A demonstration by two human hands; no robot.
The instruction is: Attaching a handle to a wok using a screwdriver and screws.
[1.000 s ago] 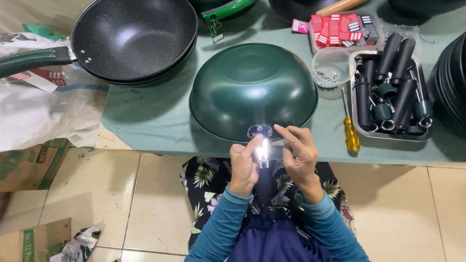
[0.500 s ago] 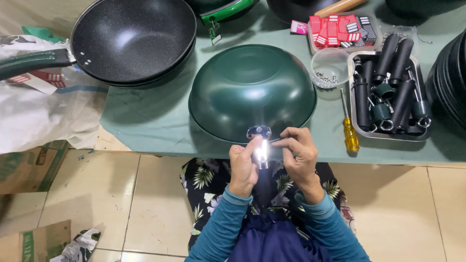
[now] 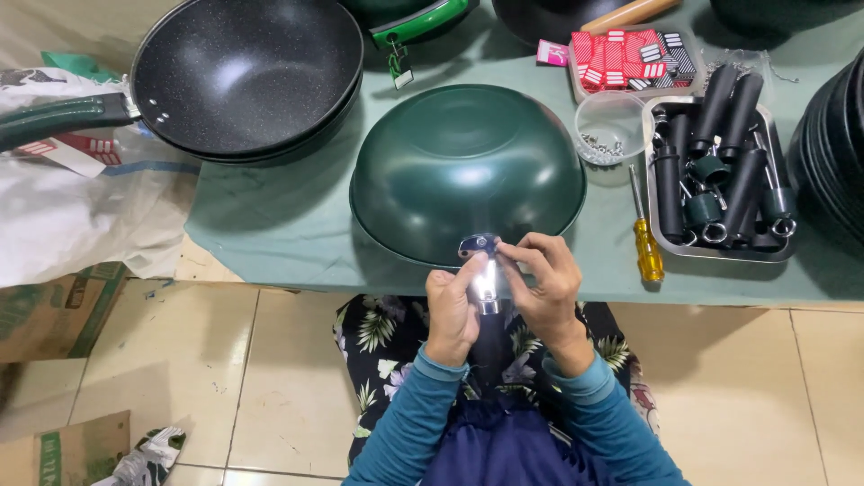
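While the dark green wok point(image 3: 466, 166) lies upside down near the front edge of the surface point(image 3: 270, 225), both hands meet just below its rim. The left hand point(image 3: 453, 310) is closed around a black handle point(image 3: 490, 337) with a shiny metal end point(image 3: 486, 288), holding it upright over the lap. The right hand point(image 3: 544, 283) pinches with thumb and forefinger at the top of that metal end, right beside the small metal bracket point(image 3: 477, 243) on the wok's rim; what the fingertips hold, if anything, is too small to tell. To the right of the wok, a yellow-handled screwdriver point(image 3: 643, 238) lies on the surface beside a metal tray point(image 3: 720, 255) filled with more black handles. A clear round cup point(image 3: 610, 126) holding small screws stands between the wok and the tray. Behind it sit red and black packets point(image 3: 630, 56) in a clear box. At the left back corner, a black speckled pan point(image 3: 247, 72) rests upright, its handle reaching over white bags point(image 3: 72, 216) past the left edge.
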